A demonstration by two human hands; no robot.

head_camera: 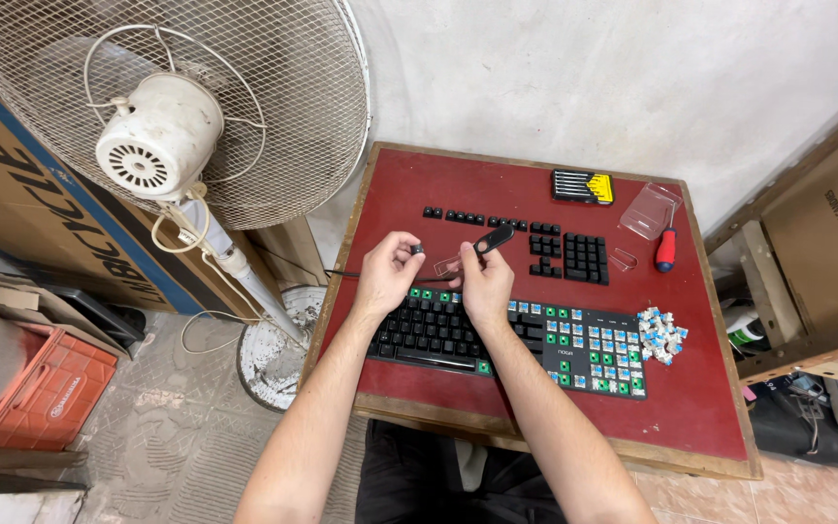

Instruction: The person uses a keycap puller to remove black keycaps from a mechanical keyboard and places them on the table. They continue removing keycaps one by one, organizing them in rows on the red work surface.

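Observation:
My left hand [387, 271] pinches a small black keycap [417, 249] between thumb and fingers above the keyboard's left end. My right hand [486, 281] grips a black keycap puller [493, 239] that points up and to the right. Below both hands lies a black mechanical keyboard [506, 335] on a red table [438, 189]. Its left part still carries black keycaps; its right part shows bare blue and green switches.
Rows of removed black keycaps [569, 257] lie beyond the hands. A pile of loose switches [661, 335] sits right of the keyboard. A screwdriver-bit set [582, 186], clear plastic lid [650, 211] and red-handled screwdriver [666, 249] lie far right. A standing fan [162, 112] is left.

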